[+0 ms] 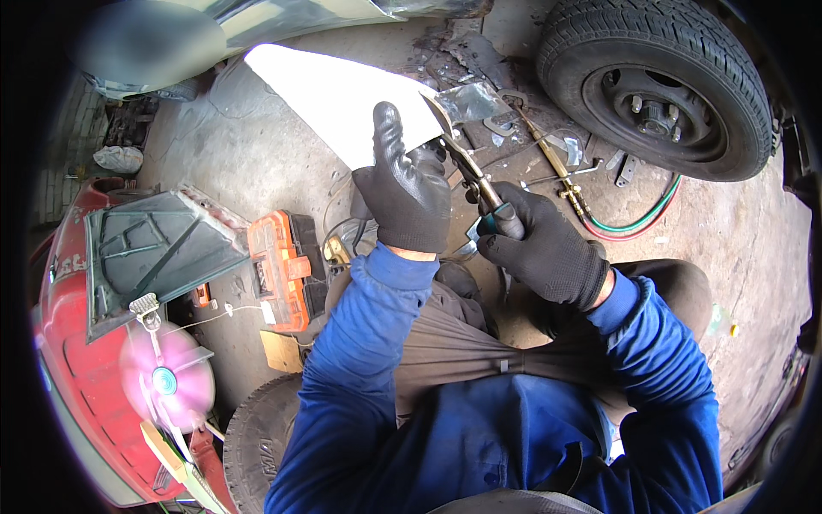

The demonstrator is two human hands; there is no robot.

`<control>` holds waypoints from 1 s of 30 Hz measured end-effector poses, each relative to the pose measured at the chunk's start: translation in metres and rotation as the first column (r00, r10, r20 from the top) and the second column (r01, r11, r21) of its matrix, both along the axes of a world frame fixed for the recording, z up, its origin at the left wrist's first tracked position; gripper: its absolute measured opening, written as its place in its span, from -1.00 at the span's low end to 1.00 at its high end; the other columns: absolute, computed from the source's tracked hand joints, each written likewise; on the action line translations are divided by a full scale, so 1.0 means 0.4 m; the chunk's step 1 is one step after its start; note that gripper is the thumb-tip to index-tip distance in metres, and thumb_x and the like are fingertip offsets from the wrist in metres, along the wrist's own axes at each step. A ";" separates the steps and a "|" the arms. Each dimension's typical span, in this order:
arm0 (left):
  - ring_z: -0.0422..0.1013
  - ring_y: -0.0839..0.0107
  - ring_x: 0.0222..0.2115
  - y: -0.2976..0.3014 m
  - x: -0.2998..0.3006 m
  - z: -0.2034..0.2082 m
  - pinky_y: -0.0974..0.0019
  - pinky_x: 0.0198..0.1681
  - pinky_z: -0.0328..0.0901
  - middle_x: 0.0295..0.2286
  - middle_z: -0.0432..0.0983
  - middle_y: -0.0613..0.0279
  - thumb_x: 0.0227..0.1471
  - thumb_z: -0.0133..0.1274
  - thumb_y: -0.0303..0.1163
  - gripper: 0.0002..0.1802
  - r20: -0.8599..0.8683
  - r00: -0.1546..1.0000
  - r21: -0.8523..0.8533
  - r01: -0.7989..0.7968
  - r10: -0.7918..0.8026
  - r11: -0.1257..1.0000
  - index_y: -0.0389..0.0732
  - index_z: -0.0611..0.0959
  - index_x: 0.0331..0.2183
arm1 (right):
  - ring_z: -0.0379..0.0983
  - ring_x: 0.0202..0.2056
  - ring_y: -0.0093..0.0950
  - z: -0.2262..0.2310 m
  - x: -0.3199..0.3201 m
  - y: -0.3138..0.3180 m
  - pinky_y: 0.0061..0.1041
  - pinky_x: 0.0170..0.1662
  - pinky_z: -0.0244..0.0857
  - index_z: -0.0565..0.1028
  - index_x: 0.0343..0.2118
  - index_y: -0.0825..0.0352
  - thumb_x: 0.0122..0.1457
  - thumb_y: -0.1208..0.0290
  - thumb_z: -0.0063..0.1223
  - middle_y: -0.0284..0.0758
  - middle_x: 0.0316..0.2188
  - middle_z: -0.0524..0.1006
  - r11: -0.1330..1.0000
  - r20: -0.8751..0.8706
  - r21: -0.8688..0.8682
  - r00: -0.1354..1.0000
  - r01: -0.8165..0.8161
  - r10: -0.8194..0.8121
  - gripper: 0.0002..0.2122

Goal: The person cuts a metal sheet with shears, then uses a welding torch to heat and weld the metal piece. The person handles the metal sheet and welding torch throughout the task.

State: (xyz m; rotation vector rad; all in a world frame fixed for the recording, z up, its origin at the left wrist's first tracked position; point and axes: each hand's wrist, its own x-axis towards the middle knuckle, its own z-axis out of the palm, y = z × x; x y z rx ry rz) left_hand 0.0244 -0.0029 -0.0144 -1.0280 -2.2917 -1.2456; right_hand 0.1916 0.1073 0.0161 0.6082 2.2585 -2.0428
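Fingers (390, 128) of the left hand (404, 193) are gripping the near edge of the sheet (334, 98), thumb hidden behind it, index stretching up its face. The sheet, white and overexposed, is sitting at upper centre of the frame, tilting away toward the upper left. The right hand (544, 248) is closing fully around the handles of the snips (475, 176), whose blades are biting into the sheet's right edge just beside the left hand's knuckles. Both hands are wearing black gloves; blue sleeves are coming in from the lower edge.

Risk, as I judge it: the blades are working very near the left glove, so a slip or a sudden give in the metal could nick those fingers. The cut edge is likely sharp and may curl toward the wrist. Held by one edge only, the sheet could twist and jam the blades.

Room is tight. A wheel (659, 81) is filling the upper right, with a torch (561, 176) and its hoses (638, 223) lying on the floor just beyond the right hand. An orange case (281, 270) is sitting at centre left, beside a red panel (94, 343). A tyre (261, 437) is lying at the lower left. The clearest open floor is at upper left, beyond the sheet.
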 end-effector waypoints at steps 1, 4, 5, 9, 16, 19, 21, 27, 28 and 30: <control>0.63 0.19 -0.06 0.003 0.000 0.002 0.20 0.02 0.52 -0.04 0.63 -0.13 0.16 0.11 -0.65 -0.51 -0.001 1.000 0.000 0.002 -0.002 1.000 -0.44 0.52 0.14 | 0.41 -0.30 -0.59 0.001 -0.001 0.000 -0.45 -0.12 0.39 0.52 0.01 0.35 0.16 0.49 0.23 -0.41 -0.37 0.51 1.000 0.006 0.005 1.000 -0.001 0.001 -0.66; 0.66 0.11 -0.09 0.003 -0.002 0.004 0.20 -0.01 0.50 -0.10 0.67 -0.18 0.02 0.14 -0.74 -0.36 -0.101 0.995 0.025 -0.013 0.015 1.000 -0.39 0.50 0.18 | 0.41 -0.30 -0.60 0.004 0.000 -0.001 -0.47 -0.11 0.39 0.52 0.03 0.35 0.17 0.50 0.23 -0.42 -0.35 0.52 1.000 0.021 0.014 1.000 -0.002 0.001 -0.65; 0.67 0.10 -0.12 0.003 -0.007 0.003 0.21 -0.04 0.50 -0.12 0.66 -0.14 0.00 0.14 -0.74 -0.29 -0.159 0.987 0.027 0.001 0.004 1.000 -0.34 0.47 0.23 | 0.41 -0.29 -0.59 0.004 0.001 -0.001 -0.47 -0.10 0.39 0.52 0.03 0.35 0.17 0.50 0.23 -0.42 -0.35 0.52 1.000 0.027 0.014 1.000 0.001 -0.001 -0.65; 0.68 0.06 -0.15 0.003 -0.014 -0.003 0.22 -0.08 0.50 -0.14 0.66 -0.13 -0.05 0.16 -0.76 -0.19 -0.155 0.988 0.007 0.028 -0.026 1.000 -0.31 0.43 0.28 | 0.42 -0.30 -0.56 0.004 0.003 -0.001 -0.44 -0.10 0.40 0.52 0.00 0.36 0.16 0.50 0.23 -0.37 -0.35 0.53 0.997 -0.019 0.062 0.999 0.039 -0.037 -0.67; 0.67 0.00 -0.18 0.007 -0.001 0.000 0.21 -0.10 0.50 -0.16 0.66 -0.17 -0.04 0.18 -0.73 -0.19 -0.126 0.991 0.025 0.049 -0.045 0.998 -0.29 0.43 0.28 | 0.45 -0.30 -0.50 -0.006 0.010 -0.002 -0.41 -0.13 0.41 0.52 -0.05 0.36 0.15 0.49 0.25 -0.31 -0.36 0.55 0.987 -0.040 0.154 0.999 0.034 -0.028 -0.70; 0.67 0.02 -0.13 0.001 0.000 0.001 0.22 -0.08 0.51 -0.11 0.65 -0.17 -0.03 0.14 -0.74 -0.18 -0.040 0.999 -0.029 0.026 -0.027 0.999 -0.29 0.40 0.30 | 0.45 -0.32 -0.52 -0.009 0.004 -0.007 -0.41 -0.14 0.41 0.51 -0.02 0.35 0.15 0.49 0.24 -0.33 -0.37 0.55 0.985 -0.036 0.170 0.999 0.041 -0.035 -0.68; 0.66 0.01 -0.08 -0.002 -0.004 -0.003 0.23 -0.06 0.51 -0.04 0.63 -0.19 -0.03 0.12 -0.76 -0.17 -0.118 0.993 -0.043 -0.002 -0.003 0.999 -0.29 0.38 0.31 | 0.45 -0.33 -0.54 -0.008 -0.007 -0.007 -0.43 -0.15 0.41 0.51 0.00 0.34 0.15 0.50 0.23 -0.35 -0.38 0.54 0.988 -0.014 0.149 0.999 0.045 -0.044 -0.66; 0.64 0.03 0.00 -0.008 -0.017 -0.042 0.20 0.04 0.52 0.09 0.58 -0.20 -0.05 0.12 -0.77 -0.15 -0.063 0.996 0.053 0.062 -0.058 0.997 -0.29 0.36 0.32 | 0.44 -0.35 -0.62 0.009 -0.005 0.000 -0.50 -0.19 0.41 0.51 0.02 0.33 0.14 0.51 0.21 -0.38 -0.36 0.54 0.996 -0.019 0.090 1.000 0.017 -0.016 -0.65; 0.62 0.07 0.02 -0.006 -0.018 -0.052 0.21 0.08 0.50 0.09 0.58 -0.19 -0.05 0.11 -0.77 -0.14 0.027 0.995 0.106 0.093 -0.096 0.990 -0.30 0.36 0.32 | 0.44 -0.35 -0.61 0.010 -0.004 0.001 -0.49 -0.18 0.41 0.51 0.01 0.33 0.14 0.51 0.21 -0.38 -0.37 0.54 0.996 -0.009 0.088 1.000 0.018 -0.017 -0.65; 0.59 0.13 0.07 0.002 -0.018 -0.073 0.23 0.15 0.46 0.11 0.58 -0.15 -0.02 0.12 -0.77 -0.16 0.199 0.964 0.265 0.120 -0.176 0.957 -0.31 0.37 0.32 | 0.45 -0.34 -0.59 0.012 -0.001 0.002 -0.48 -0.17 0.41 0.51 -0.01 0.33 0.13 0.51 0.22 -0.36 -0.37 0.53 0.996 0.013 0.090 1.000 0.017 -0.019 -0.67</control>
